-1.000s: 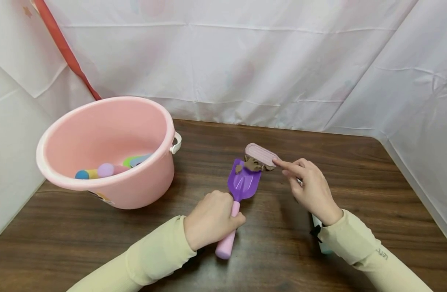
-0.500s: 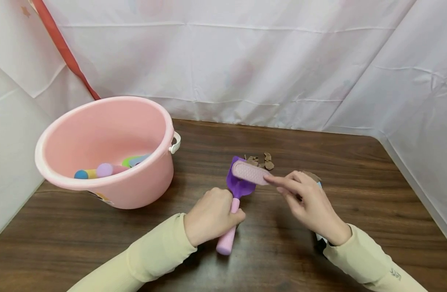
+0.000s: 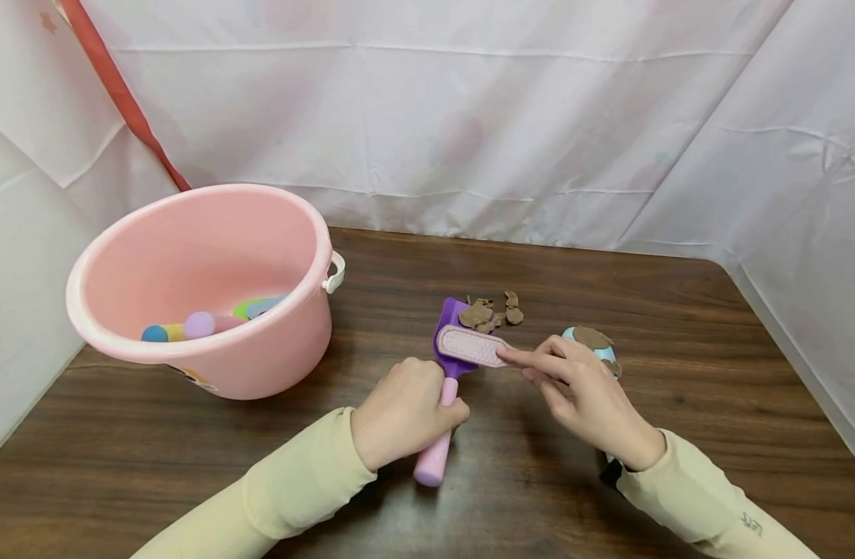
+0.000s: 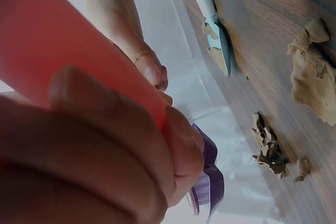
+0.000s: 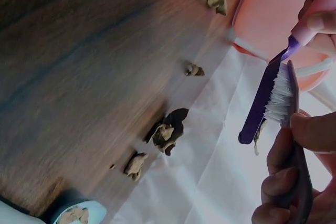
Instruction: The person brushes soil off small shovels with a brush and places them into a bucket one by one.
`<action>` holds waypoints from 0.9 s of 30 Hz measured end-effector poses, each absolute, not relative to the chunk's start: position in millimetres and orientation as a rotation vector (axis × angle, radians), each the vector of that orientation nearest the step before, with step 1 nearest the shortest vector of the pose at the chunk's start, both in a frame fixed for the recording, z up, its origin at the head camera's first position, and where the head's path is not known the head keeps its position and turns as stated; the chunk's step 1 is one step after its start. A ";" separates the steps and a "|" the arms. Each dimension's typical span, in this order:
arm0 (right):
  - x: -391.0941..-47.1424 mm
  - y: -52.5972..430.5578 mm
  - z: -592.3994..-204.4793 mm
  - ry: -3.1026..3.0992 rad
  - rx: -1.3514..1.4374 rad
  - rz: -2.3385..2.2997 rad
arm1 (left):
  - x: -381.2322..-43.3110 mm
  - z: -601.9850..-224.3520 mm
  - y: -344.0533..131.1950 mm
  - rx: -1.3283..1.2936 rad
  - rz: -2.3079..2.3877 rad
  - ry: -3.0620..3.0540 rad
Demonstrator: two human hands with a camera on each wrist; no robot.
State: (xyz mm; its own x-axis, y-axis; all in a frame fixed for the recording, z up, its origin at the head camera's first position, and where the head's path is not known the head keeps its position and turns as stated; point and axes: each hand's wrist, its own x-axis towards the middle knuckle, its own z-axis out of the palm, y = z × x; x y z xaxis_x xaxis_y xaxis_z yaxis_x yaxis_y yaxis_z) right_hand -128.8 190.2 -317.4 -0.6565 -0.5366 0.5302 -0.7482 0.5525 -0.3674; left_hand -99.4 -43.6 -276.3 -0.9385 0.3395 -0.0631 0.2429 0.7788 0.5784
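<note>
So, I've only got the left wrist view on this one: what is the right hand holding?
Observer: The head view shows the right hand holding a pale pink brush.
Operator: Which way is the brush turned?
Observer: In the right wrist view, its white bristles face the blade of the purple shovel.
Operator: Anything bigger around that I'm missing?
Observer: Yes, in the head view a pink tub stands on the table, off to the person's left.
</note>
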 end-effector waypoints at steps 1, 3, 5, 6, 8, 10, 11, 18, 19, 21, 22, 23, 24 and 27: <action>-130.6 191.0 -317.4 -2.440 1.044 0.816 | -99.2 -276.2 -43.3 0.465 0.878 2.810; -134.4 192.6 -317.5 -2.448 1.029 0.816 | -98.7 -276.1 -42.7 0.470 0.881 2.813; -137.9 193.9 -317.8 -2.450 1.010 0.819 | -98.3 -275.8 -42.2 0.466 0.886 2.808; -139.5 194.6 -318.0 -2.450 1.000 0.819 | -98.0 -275.8 -42.0 0.461 0.890 2.803; -141.5 195.4 -318.2 -2.451 0.985 0.822 | -97.4 -275.9 -41.7 0.455 0.899 2.793; -142.9 196.0 -318.4 -2.450 0.971 0.823 | -96.8 -275.9 -41.5 0.456 0.907 2.790; -143.5 196.2 -318.3 -2.448 0.962 0.823 | -96.4 -276.0 -41.4 0.458 0.910 2.791; -149.3 198.5 -317.5 -2.441 0.840 0.843 | -93.0 -274.1 -42.1 0.473 0.929 2.772; -150.0 199.5 -317.6 -2.451 0.814 0.840 | -92.4 -273.8 -42.2 0.472 0.934 2.761; -151.2 201.7 -317.9 -2.482 0.768 0.827 | -91.3 -273.4 -42.3 0.479 0.937 2.749; -151.5 202.8 -318.1 -2.500 0.745 0.820 | -90.9 -273.4 -42.3 0.483 0.940 2.746; -151.8 203.9 -318.3 -2.516 0.725 0.812 | -90.7 -273.4 -42.3 0.487 0.942 2.746; -151.9 204.9 -318.4 -2.527 0.707 0.805 | -90.6 -273.4 -42.3 0.492 0.945 2.748; -151.0 207.1 -317.8 -2.539 0.660 0.823 | -90.7 -273.5 -42.3 0.490 0.943 2.753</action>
